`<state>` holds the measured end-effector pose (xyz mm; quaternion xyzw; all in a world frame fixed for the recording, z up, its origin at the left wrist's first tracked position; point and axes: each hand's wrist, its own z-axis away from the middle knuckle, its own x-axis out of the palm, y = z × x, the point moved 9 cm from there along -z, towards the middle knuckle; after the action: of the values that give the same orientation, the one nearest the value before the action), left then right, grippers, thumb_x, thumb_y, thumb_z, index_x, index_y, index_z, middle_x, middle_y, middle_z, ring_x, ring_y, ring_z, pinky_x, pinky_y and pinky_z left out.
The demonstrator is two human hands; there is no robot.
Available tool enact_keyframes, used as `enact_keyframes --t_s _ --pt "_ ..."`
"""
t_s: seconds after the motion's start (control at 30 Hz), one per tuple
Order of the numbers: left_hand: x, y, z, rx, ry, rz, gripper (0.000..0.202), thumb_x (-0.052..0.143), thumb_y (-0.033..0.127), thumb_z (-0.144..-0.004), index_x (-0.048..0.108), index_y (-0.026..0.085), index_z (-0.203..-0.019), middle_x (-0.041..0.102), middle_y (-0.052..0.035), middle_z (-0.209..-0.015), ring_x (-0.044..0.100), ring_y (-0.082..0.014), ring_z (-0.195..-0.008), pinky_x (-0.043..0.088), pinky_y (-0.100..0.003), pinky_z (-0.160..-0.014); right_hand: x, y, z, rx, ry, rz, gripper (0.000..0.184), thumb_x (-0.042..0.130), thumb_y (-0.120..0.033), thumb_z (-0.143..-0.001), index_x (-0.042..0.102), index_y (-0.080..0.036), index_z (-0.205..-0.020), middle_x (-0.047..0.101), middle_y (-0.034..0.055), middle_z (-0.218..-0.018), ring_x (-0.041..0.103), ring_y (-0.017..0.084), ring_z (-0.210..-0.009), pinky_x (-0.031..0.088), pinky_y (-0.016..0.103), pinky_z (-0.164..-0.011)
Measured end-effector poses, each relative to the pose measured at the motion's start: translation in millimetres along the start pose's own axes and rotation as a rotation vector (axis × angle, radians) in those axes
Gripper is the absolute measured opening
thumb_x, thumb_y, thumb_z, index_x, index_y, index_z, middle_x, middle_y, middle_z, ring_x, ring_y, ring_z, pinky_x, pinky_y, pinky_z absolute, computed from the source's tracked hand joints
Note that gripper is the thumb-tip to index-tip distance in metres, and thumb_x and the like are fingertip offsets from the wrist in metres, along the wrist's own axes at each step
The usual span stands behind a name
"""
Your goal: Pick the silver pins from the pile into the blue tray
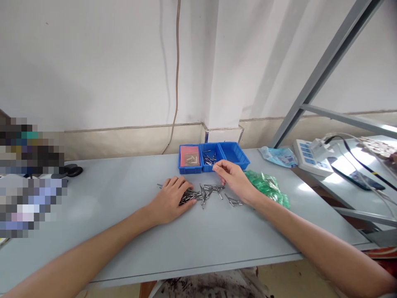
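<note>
A scatter of small metal pins [208,192] lies in the middle of the grey table [124,231]. My left hand [171,199] rests palm down on the left end of the pile, fingers spread over the pins. My right hand [233,177] hovers above the pile's right side, close to the blue three-compartment tray [235,153], with thumb and forefinger pinched together; I cannot tell whether a pin sits between them. The tray's left compartment has a pinkish lining and pale parts, the middle one holds several pins, the right one looks bare.
A bag of green pieces [267,186] lies right of my right hand. Further right are a blue packet [279,156], a white power strip [310,156] with cables and a dark phone [356,176]. A grey shelf frame [325,66] rises at right. A black object [72,169] sits at far left.
</note>
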<state>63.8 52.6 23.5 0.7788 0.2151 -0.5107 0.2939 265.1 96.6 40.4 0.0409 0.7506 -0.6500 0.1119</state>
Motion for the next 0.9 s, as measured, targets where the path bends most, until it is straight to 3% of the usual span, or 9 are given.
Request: enact_keyframes --t_s 0.1,0.23,0.47,0.57,0.67,0.8,0.9 --pt "0.0 0.1 0.0 -0.001 -0.003 -0.005 0.027 0.057 0.046 -0.106 0.058 0.024 -0.120 0.062 -0.0057 -0.119 0.054 -0.0267 -0.104 0.042 -0.044 -0.093 1.5 15.3 -0.4 0.133 0.008 -0.214 0.041 0.072 -0.058 -0.093 0.060 -0.021 -0.080 0.044 -0.0055 -0.066 0.040 0.011 -0.055 0.035 0.027 -0.053" --pt "-0.6 0.3 0.0 -0.002 0.002 0.004 0.026 0.057 0.045 -0.107 0.058 0.024 -0.121 0.062 -0.0052 -0.120 0.054 -0.0261 -0.105 0.041 -0.043 -0.093 -0.1 24.1 0.0 0.197 0.063 -0.409 0.042 0.079 -0.056 -0.088 0.062 -0.019 -0.079 0.042 -0.0056 -0.069 0.036 0.008 -0.055 0.034 0.025 -0.051" --pt "0.6 -0.5 0.1 0.000 0.001 0.002 0.027 0.056 0.047 -0.107 0.058 0.024 -0.121 0.062 -0.0062 -0.120 0.054 -0.0269 -0.105 0.042 -0.044 -0.093 -9.3 23.6 -1.3 0.178 0.139 -0.421 0.036 0.081 -0.051 -0.086 0.072 -0.018 -0.097 0.053 -0.0027 -0.078 0.037 0.007 -0.055 0.034 0.025 -0.052" --pt "0.3 -0.7 0.0 -0.002 0.001 0.003 0.027 0.056 0.047 -0.107 0.058 0.024 -0.121 0.062 -0.0062 -0.120 0.054 -0.0271 -0.105 0.042 -0.044 -0.094 -9.2 17.5 -2.4 0.114 0.113 -0.222 0.035 0.077 -0.049 -0.090 0.072 -0.020 -0.109 0.058 -0.0013 -0.080 0.042 0.011 -0.058 0.036 0.028 -0.055" --pt "-0.4 -0.8 0.1 -0.004 0.008 0.003 0.026 0.057 0.046 -0.106 0.059 0.024 -0.121 0.062 -0.0056 -0.120 0.054 -0.0270 -0.105 0.042 -0.044 -0.093 -3.0 2.5 -0.4 -0.064 0.051 0.144 0.027 0.073 -0.042 -0.094 0.070 -0.023 -0.113 0.061 -0.0006 -0.082 0.053 0.017 -0.070 0.043 0.032 -0.068" --pt "0.3 -0.7 0.5 0.001 0.008 0.006 0.025 0.058 0.045 -0.106 0.059 0.024 -0.120 0.062 -0.0051 -0.119 0.055 -0.0267 -0.104 0.041 -0.043 -0.092 24.5 -11.7 12.2 -0.337 -0.124 0.618 0.025 0.078 -0.037 -0.092 0.074 -0.025 -0.113 0.065 0.0063 -0.106 0.058 0.027 -0.101 0.047 0.041 -0.090" --pt "1.4 -0.9 0.4 0.001 0.002 0.012 0.024 0.058 0.044 -0.106 0.058 0.025 -0.120 0.063 -0.0046 -0.119 0.055 -0.0263 -0.104 0.041 -0.043 -0.092 39.2 -8.8 19.5 -0.409 -0.239 0.770 0.034 0.074 -0.041 -0.095 0.073 -0.027 -0.126 0.065 0.0084 -0.112 0.056 0.029 -0.106 0.047 0.045 -0.096"
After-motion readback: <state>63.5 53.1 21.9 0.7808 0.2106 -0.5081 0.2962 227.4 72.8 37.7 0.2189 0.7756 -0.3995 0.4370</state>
